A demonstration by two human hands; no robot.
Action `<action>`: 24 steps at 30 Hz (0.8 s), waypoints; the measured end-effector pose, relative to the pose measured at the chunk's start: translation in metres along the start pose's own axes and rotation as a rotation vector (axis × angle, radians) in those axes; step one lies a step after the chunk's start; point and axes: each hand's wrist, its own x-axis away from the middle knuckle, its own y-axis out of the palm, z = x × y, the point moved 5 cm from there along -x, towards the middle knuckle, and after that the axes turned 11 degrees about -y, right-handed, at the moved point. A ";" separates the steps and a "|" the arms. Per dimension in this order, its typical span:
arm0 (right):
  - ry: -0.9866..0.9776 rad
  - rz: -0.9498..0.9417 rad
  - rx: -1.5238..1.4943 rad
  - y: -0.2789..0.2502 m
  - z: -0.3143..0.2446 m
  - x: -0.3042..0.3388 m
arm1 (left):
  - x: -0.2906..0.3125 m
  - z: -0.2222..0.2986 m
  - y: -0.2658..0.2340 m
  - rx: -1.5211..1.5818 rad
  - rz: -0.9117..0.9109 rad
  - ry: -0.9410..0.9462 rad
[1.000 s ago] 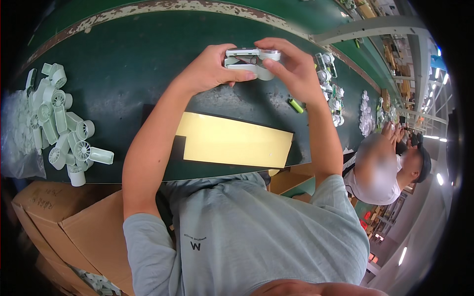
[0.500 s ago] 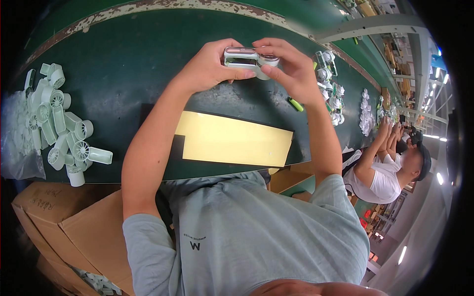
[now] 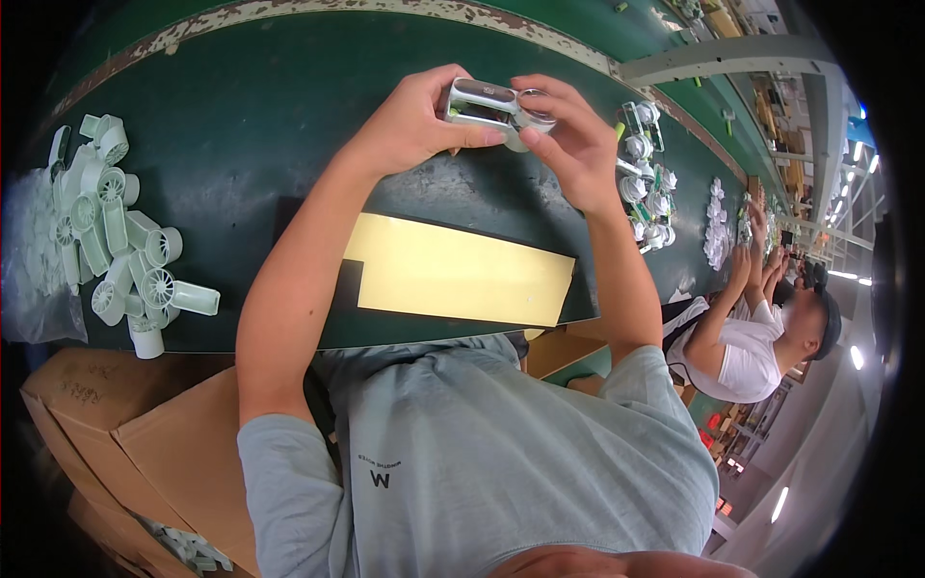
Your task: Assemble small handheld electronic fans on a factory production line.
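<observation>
Above the far part of the green table, both my hands grip one pale plastic housing (image 3: 482,115). It has a long body with a glossy grey panel and an open hollow side, plus a round end with a silvery ring. My left hand (image 3: 421,118) closes around the long end, thumb along the near side. At the round end, my right hand (image 3: 576,144) has its fingers over the top and its thumb underneath. Palms and fingers hide part of the housing, and I cannot make out its inside clearly.
Pale green shells with round vented ends (image 3: 116,226) are heaped at the left beside a clear plastic bag (image 3: 39,279). A yellow sheet (image 3: 462,273) lies nearer me. Partly built units (image 3: 644,183) and white parts (image 3: 715,226) stand right, towards a co-worker (image 3: 747,347). Cardboard box (image 3: 183,433) below left.
The housing has shifted slightly right and tipped, showing more of its grey panel. Both hands moved with it. A small bright green piece beside my right wrist is no longer visible.
</observation>
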 end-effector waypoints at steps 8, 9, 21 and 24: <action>-0.049 0.058 -0.056 0.001 0.004 0.005 | 0.000 0.004 0.002 0.085 -0.010 0.068; -0.050 0.057 -0.057 0.001 0.006 0.006 | -0.001 0.004 0.003 0.079 0.004 0.086; 0.087 0.162 -0.020 0.007 0.013 0.007 | 0.005 0.012 0.002 -0.212 0.175 0.206; 0.002 0.037 0.182 0.008 0.013 0.007 | 0.003 0.008 -0.001 -0.197 0.164 0.161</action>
